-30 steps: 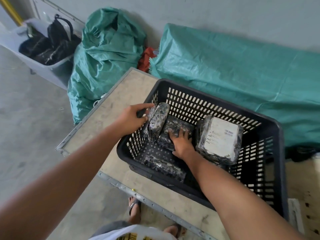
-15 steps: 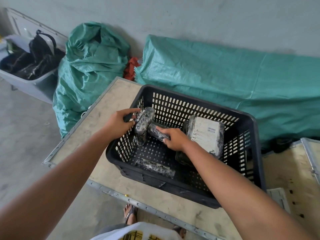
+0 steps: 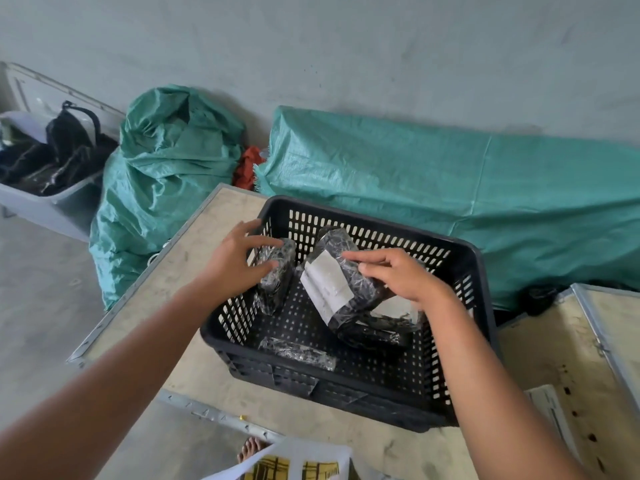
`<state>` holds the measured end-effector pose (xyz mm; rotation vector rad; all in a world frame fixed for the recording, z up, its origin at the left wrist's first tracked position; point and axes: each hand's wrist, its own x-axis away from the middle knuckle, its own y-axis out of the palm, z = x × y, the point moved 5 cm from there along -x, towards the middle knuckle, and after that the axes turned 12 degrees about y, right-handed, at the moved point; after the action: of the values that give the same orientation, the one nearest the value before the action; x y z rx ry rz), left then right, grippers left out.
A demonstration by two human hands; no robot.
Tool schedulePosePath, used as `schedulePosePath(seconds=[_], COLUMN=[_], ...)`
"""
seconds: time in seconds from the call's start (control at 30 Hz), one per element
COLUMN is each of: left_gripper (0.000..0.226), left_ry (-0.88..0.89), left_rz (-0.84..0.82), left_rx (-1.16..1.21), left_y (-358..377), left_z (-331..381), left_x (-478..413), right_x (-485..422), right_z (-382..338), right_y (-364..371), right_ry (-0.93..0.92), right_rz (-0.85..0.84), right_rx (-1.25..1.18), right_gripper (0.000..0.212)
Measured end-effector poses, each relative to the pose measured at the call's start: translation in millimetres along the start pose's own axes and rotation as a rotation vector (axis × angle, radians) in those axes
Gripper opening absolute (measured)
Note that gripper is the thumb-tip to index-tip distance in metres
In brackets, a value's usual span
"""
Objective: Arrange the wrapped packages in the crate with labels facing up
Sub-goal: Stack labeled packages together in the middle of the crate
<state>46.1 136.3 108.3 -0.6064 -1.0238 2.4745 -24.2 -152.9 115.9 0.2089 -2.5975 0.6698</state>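
A black slotted crate (image 3: 464, 265) stands on a wooden board (image 3: 207, 237). My right hand (image 3: 398, 275) grips a black wrapped package (image 3: 341, 271) lifted and tilted inside the crate, its white label turned up toward me. My left hand (image 3: 239, 261) holds a smaller wrapped package (image 3: 277, 282) that stands on end against the crate's left wall. Another large package (image 3: 381, 323) lies under the tilted one, partly hidden by my right hand. A slim wrapped package (image 3: 298, 351) lies flat by the crate's near wall.
Green woven sacks (image 3: 166, 174) and a long green-covered heap (image 3: 450, 188) lie behind the board along the wall. A grey tub with black bags (image 3: 45, 188) sits at far left. A second wooden panel with a metal frame (image 3: 588, 341) adjoins on the right. My foot (image 3: 249, 452) shows below.
My right hand has lifted and turned the middle package so its white label shows. The left hand stays on the small upright package. The camera has pulled back.
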Motion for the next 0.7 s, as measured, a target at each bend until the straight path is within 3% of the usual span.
schedulePosePath(seconds=[0.13,0.23,0.4,0.63,0.7], left_gripper=[0.033,0.032,0.032,0.037,0.037], left_ry=[0.109,0.023,-0.087,-0.173,-0.243], left_rz=[-0.197,-0.287,-0.415,-0.207,-0.122], left_rx=[0.496,0.822,1.032,1.119,1.164], left_y=[18.2,30.0,37.3,48.9,54.6], left_z=[50.2,67.3,67.5,46.1,33.6], left_x=[-9.1,-18.1,-21.0,-19.2,-19.1], right_x=[23.5,35.6,31.6,3.8,-0.7], right_z=[-13.3,-22.6,-19.5,-11.1,-6.2], right_y=[-34.4,-48.1,-55.3,-54.7,-44.8], right_ry=[-0.03,-0.056,-0.071,-0.144,-0.164], right_rz=[-0.125,-0.254,-0.32,-0.04,0.037], right_rx=[-0.194,-0.329,-0.334,-0.361,-0.304], right_gripper=[0.033,0.032,0.036,0.033,0.044])
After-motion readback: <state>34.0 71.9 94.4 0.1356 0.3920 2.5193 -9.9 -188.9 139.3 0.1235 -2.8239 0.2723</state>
